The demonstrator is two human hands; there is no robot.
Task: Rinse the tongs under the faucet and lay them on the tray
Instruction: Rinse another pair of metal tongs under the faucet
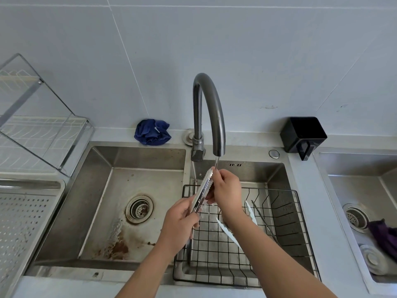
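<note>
1. Blue cloth (152, 131) bunched on the ledge (247, 137).
2. Black box (303, 134) on the same ledge, further right.
3. Wire rack (43, 134) at far left.
4. Purple cloth (384, 235) in the far-right sink (354, 181).
5. Stained drain (139, 209) in the left basin (150, 179).

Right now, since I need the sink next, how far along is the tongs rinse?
Picked up already: the left hand grips the tongs at the handle end. In hand: the right hand holds their tips under the faucet stream. Left: laying them on the perforated tray.
</note>
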